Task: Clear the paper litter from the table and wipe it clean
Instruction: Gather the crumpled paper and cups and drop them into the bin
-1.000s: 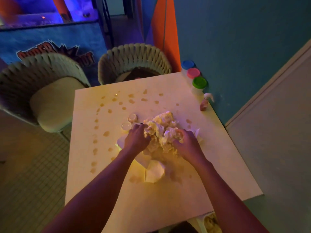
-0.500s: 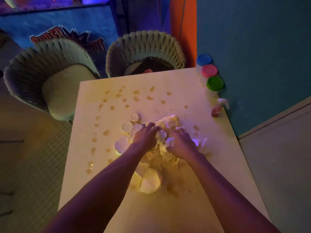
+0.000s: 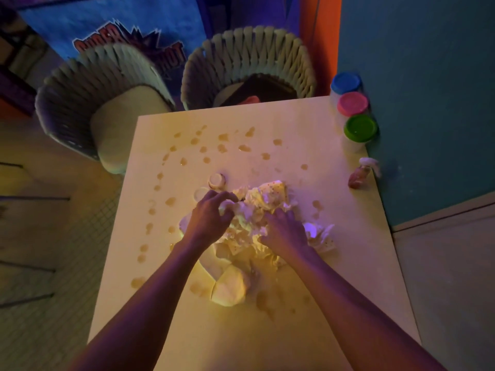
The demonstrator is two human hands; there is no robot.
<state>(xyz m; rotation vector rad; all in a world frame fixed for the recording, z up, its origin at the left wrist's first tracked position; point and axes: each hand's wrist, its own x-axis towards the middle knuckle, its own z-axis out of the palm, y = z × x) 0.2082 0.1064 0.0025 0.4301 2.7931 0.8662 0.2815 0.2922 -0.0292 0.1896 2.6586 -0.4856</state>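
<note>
Evidently bunching it for 1 lift, left hand [image 3: 211,223] and right hand [image 3: 286,234] clutch the crumpled paper [image 3: 263,199].

Paper pile [image 3: 263,207] lies mid-table [image 3: 267,338]; three tubs [image 3: 352,104] line its far-right edge.

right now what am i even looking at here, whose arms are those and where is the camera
No machine here: these are a person's own bare arms, filmed by a camera worn on their head, looking forward and down. The left hand and right hand both have their fingers curled into a heap of crumpled paper in the middle of a pale table. Brownish spots dot the tabletop. Two small round cups sit just beyond the left hand. Along the right edge stand three tubs with blue, pink and green lids and a small spray bottle. Two woven chairs stand at the far side.
</note>
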